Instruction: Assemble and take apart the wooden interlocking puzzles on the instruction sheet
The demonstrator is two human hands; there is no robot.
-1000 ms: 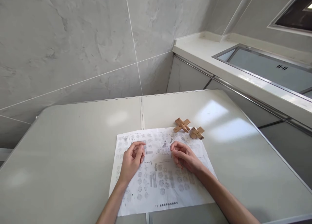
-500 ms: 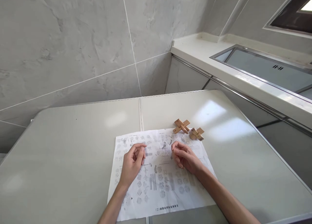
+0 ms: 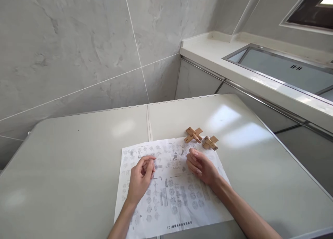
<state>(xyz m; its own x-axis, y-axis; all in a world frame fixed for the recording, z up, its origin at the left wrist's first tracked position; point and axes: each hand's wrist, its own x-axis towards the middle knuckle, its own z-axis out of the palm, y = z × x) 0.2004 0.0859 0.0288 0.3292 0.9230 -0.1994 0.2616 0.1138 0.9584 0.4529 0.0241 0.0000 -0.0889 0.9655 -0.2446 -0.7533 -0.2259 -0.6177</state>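
My left hand (image 3: 141, 178) rests on a printed sheet of puzzle diagrams (image 3: 170, 197). Its fingers are curled and the thumb meets the fingertips in a loose pinch with nothing in it. My right hand (image 3: 202, 166) lies on the sheet's upper right part, fingers half stretched toward the far edge, holding nothing. Just beyond its fingertips, off the paper, lie two small wooden burr puzzles. One is a cross-shaped puzzle (image 3: 194, 134) and the other a blockier puzzle (image 3: 210, 142) to its right. Neither hand touches them.
The sheet lies on a pale grey table (image 3: 65, 162) with a seam down its middle. A grey tiled wall (image 3: 78, 52) stands behind it. To the right runs a white counter (image 3: 208, 50) with a steel sink (image 3: 281, 71). A gap separates table and counter.
My right hand has slid forward toward the wooden puzzles and its fingers have straightened. The left hand has stayed in place. The view has shifted slightly.
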